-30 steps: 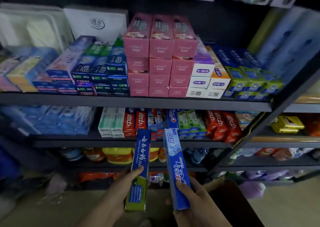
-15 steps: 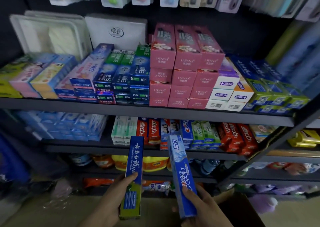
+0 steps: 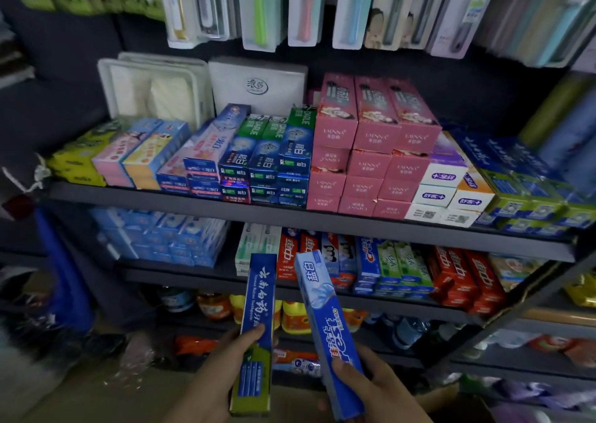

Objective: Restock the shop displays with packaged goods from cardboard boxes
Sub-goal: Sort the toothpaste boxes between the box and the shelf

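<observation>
**Two toothpaste boxes held up before the shelves**

Head view: a dark metal shelving unit fills the frame, its upper shelf (image 3: 290, 217) packed with toothpaste cartons, pink stacks (image 3: 371, 151) in the middle, and hanging toothbrush packs (image 3: 306, 6) above. The left hand (image 3: 222, 377) grips a blue-and-green toothpaste box (image 3: 258, 329), thumb curled over its face. The right hand (image 3: 374, 384) clamps a lighter blue toothpaste box (image 3: 325, 329) the same way. Both boxes stand nearly upright in front of the lower shelf (image 3: 290, 288). A corner of a cardboard box (image 3: 451, 403) shows at bottom right. To shelve well, I would match each box to its brand; similar blue-and-green cartons (image 3: 529, 196) lie at the upper shelf's right end, so slide it in end-first, label outward.
</observation>
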{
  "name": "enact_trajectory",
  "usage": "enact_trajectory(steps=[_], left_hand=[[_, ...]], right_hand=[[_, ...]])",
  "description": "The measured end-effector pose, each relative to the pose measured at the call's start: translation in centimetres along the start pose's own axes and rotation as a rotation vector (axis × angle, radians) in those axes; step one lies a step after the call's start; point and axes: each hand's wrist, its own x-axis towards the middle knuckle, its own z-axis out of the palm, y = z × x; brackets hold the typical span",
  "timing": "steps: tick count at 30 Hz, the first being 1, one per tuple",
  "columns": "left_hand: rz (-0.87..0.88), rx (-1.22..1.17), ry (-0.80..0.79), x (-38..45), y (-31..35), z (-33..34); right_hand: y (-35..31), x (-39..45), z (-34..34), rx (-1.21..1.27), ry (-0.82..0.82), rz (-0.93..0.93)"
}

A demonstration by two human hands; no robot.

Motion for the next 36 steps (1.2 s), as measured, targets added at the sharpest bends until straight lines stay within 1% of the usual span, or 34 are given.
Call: enact_trajectory(steps=[3, 8, 14, 17, 20, 25, 29, 32, 36], left_hand=[[-0.018, -0.021, 0.049, -0.7, -0.1, -0.8], [-0.041, 0.016, 0.101, -1.8, -1.6, -1.4], [-0.061, 0.064, 0.093, -2.8, -3.6, -0.9], [-0.065, 0.109, 0.08, -3.1, -4.6, -0.5], [-0.106, 0.14, 0.076, -3.6, -5.5, 0.3], [-0.146, 0.159, 0.001, -3.9, -7.0, 1.4], [-0.135, 0.201, -0.024, -4.1, -7.5, 2.7], [-0.132, 0.196, -0.031, -4.1, -7.7, 3.7], [-0.134, 0.198, -0.037, -4.4, -8.0, 4.7]], right_hand=[[1.0, -0.6, 0.6, 0.036, -0.071, -0.019], [4.5, -1.4, -0.2, 0.093, 0.062, 0.014], [8.5, -3.2, -2.4, 0.198, 0.224, 0.065], [10.5, -3.8, -3.2, 0.286, 0.255, 0.095], [11.8, -4.7, -3.8, 0.347, 0.274, 0.092], [13.2, -6.3, -4.5, 0.422, 0.319, 0.077], [14.2, -7.4, -5.3, 0.471, 0.337, 0.077], [14.6, -8.0, -5.8, 0.488, 0.313, 0.087], [14.8, -8.5, -5.9, 0.426, 0.273, 0.067]])
